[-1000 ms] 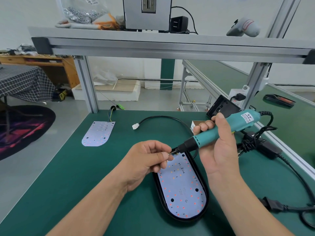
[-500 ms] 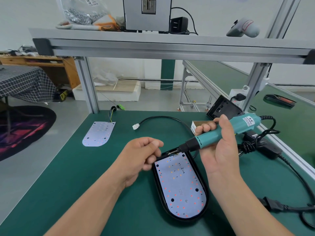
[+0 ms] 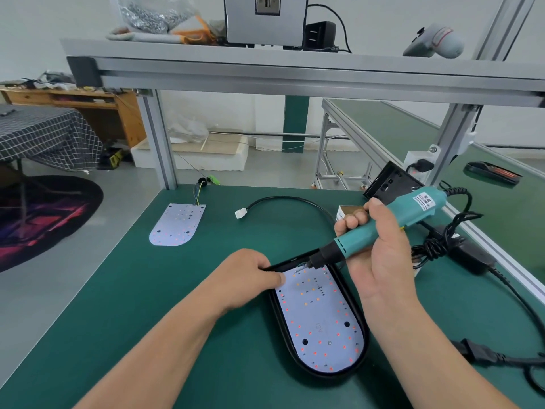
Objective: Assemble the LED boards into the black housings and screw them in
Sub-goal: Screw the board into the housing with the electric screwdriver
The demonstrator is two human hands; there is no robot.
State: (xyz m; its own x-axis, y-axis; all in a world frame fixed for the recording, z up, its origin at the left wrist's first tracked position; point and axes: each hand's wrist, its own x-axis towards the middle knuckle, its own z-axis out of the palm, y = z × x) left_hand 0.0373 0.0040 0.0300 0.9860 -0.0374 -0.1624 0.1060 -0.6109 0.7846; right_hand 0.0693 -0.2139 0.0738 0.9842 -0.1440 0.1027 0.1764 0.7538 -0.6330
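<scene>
Right now the left hand (image 3: 250, 278) grips the far rim of the black housing (image 3: 365, 335), steadying it. The right hand (image 3: 383, 255) holds the teal screwdriver (image 3: 392, 224), its bit at the far end of the seated LED board (image 3: 318, 317). Two near holes look unfilled, so screws probably remain. A second board (image 3: 177, 224) lies loose on the surface (image 3: 118, 290), well apart. The screwdriver's label is unreadable.
</scene>
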